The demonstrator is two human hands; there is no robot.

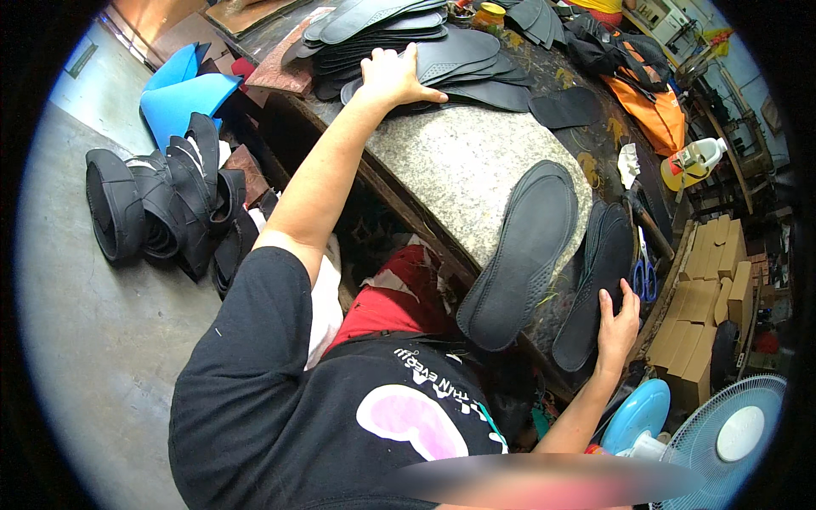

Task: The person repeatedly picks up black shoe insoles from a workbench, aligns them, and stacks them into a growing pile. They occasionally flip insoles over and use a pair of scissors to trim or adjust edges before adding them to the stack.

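Observation:
My left hand [395,81] reaches to the far side of the table and lies with fingers spread on a large pile of black shoe insoles [463,55]. Near the right edge, my right hand [619,327] touches the side of a smaller stack of black insoles [599,280], its fingers apart. Between the hands, another neat stack of insoles [527,246], with a perforated patch near the arch, lies partly on a speckled stone slab [450,178]. One loose dark insole [565,108] sits beyond the slab.
Blue-handled scissors [644,276], a hammer-like tool [653,225] and a jug of yellow liquid [693,163] are at the right. Cardboard boxes [688,314] and a fan [735,438] stand beyond the edge. Black shoe-part bundles [161,200] lie on the floor at left.

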